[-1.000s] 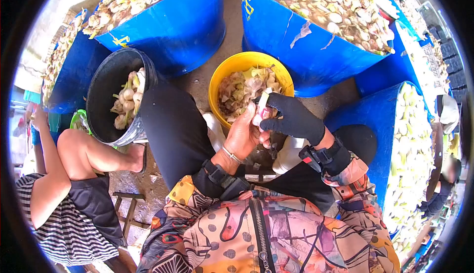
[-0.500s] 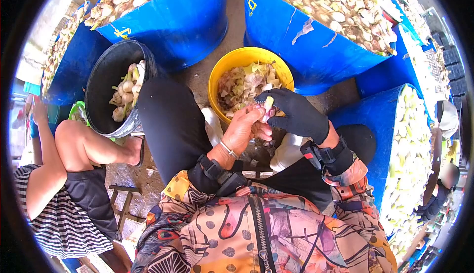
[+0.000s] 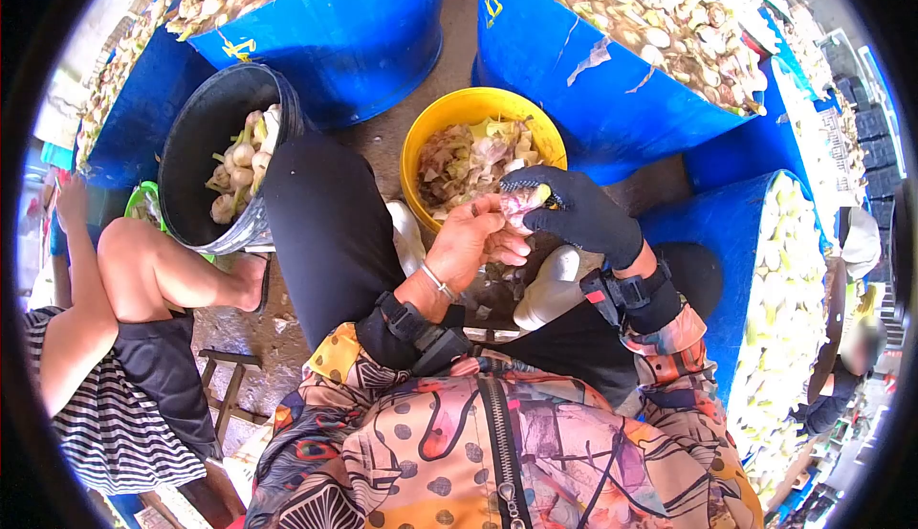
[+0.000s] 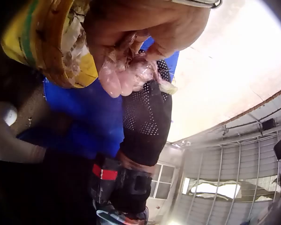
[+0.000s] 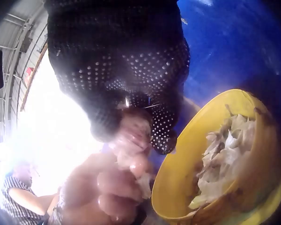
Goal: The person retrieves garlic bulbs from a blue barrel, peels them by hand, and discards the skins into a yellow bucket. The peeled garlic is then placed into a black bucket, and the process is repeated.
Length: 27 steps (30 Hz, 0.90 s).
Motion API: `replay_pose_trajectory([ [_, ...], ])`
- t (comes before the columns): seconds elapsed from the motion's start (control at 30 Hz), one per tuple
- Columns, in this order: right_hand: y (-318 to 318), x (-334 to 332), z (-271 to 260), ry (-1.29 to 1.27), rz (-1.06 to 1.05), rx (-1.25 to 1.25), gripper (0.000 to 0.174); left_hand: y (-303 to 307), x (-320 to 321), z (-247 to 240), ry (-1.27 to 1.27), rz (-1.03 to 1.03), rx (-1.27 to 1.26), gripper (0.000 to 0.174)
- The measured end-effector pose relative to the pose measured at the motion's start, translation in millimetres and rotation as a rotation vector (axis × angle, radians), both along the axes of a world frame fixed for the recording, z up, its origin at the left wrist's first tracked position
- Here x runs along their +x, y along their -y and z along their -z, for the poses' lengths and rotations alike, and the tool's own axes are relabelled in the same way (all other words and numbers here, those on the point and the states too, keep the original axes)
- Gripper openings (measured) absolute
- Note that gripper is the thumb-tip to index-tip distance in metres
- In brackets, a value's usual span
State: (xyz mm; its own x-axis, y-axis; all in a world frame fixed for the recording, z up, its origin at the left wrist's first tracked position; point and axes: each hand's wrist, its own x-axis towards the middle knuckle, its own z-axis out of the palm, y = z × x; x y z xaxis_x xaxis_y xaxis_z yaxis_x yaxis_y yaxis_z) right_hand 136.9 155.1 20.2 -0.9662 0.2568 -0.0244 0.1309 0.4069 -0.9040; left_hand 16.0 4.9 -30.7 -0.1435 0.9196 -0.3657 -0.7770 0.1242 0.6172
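Both hands work together at one garlic bulb [image 3: 517, 208], held up in front of the near right edge of a yellow bucket [image 3: 485, 105]. The bare left hand [image 3: 469, 244] grips the bulb from its left side, the fingers curled against the skin, and a bracelet [image 3: 438, 281] circles the wrist. The right hand [image 3: 583, 215], in a black glove dotted on its palm side, has its grip on the other side of the same bulb, gloved fingers bent around it. The bulb is pinkish, with a pale green stem stub pointing toward the glove. Loose papery peelings [image 3: 475, 163] lie inside the yellow bucket. To the left, a black bucket [image 3: 187, 167] stands tilted beside the person's knee, with whitish garlic bulbs [image 3: 245, 167] gathered along its right side. Large blue barrels [image 3: 354, 62] stand beyond the buckets, two of them bearing yellow marks and heaped with garlic; another blue barrel [image 3: 710, 252] on the right holds pale, greenish-white pieces [image 3: 782, 285]. A second person in a striped shirt [image 3: 124, 429] sits at the far left, near a stool frame [image 3: 226, 390].
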Motion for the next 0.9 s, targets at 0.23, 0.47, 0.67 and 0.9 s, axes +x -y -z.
replay_pose_trajectory([
  [0.23, 2.1, -2.2, -5.9, 0.008, -0.100, 0.304, 0.048, 0.7, -0.2, -4.7, -0.284, 0.017, -0.072, 0.021],
  [0.47, 6.3, -1.1, -11.6, 0.035, -0.068, 0.129, 0.049, -0.4, -8.8, -1.8, -0.340, 0.084, 0.002, 0.020],
  [0.67, 4.1, 0.6, -9.6, -0.046, -0.065, 0.270, 0.055, 0.7, -3.9, -5.3, -0.288, 0.015, 0.012, 0.019],
  [0.9, 16.9, -2.3, -13.4, -0.059, -0.103, 0.406, 0.050, 1.8, -7.5, 1.6, -0.549, 0.096, 0.012, 0.023],
])
